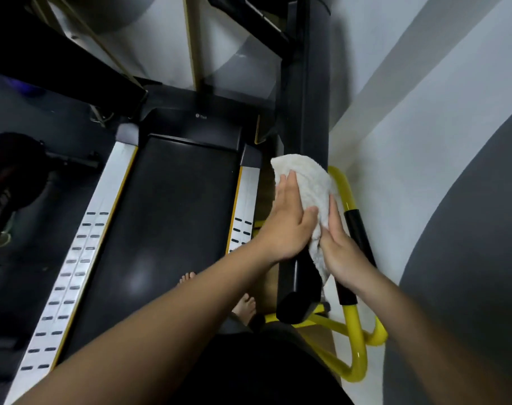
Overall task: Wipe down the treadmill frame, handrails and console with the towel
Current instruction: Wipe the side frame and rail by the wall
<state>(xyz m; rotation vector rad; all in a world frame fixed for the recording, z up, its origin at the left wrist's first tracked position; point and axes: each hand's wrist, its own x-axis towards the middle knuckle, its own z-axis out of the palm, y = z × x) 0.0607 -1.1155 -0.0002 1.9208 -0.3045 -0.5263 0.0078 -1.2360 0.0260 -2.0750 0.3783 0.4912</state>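
- The treadmill (175,214) stretches out below us, and its right handrail (297,290) is the part being cleaned.
- The towel (306,182) is draped over that rail, we judge so that both sides get rubbed in one stroke.
- Left hand (287,226) and right hand (341,249) sandwich it, fingers (288,188) straight, pressed together, flat on the cloth.
- We spot no container here.
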